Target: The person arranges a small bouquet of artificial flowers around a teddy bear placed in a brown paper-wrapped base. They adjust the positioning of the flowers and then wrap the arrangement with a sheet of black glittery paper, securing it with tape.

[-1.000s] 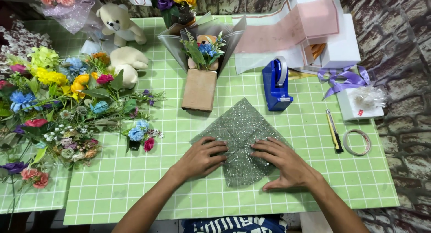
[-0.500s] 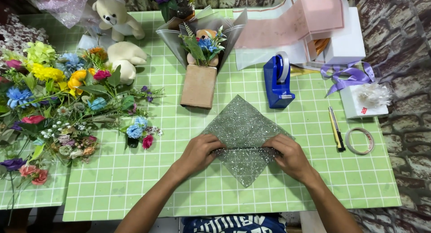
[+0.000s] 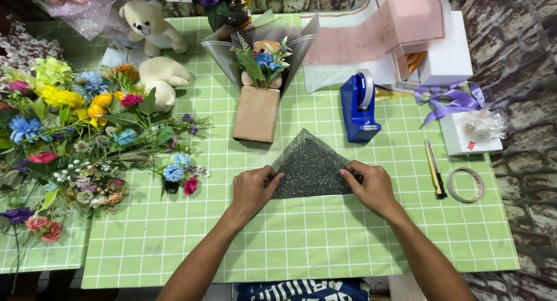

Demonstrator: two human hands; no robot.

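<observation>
A dark glittery mesh sheet [image 3: 310, 164] lies folded into a triangle on the green checked table [image 3: 290, 243], its point facing away from me. My left hand [image 3: 253, 191] pinches the triangle's left corner. At the right corner my right hand [image 3: 371, 188] pinches the sheet the same way. Just beyond the sheet lies a small bouquet [image 3: 261, 80] with a little bear and blue flowers, wrapped in grey and brown paper.
A heap of artificial flowers [image 3: 75, 133] fills the left side, with two plush bears [image 3: 154, 51] behind. A blue tape dispenser [image 3: 358, 107], pink paper on white boxes [image 3: 406, 34], purple ribbon [image 3: 452, 98], a utility knife [image 3: 434, 167] and a tape roll [image 3: 465, 184] lie right.
The sheet was an open diamond; its near half has been folded up and away, making a triangle. Both hands moved from pressing its near part to pinching the fold's two ends.
</observation>
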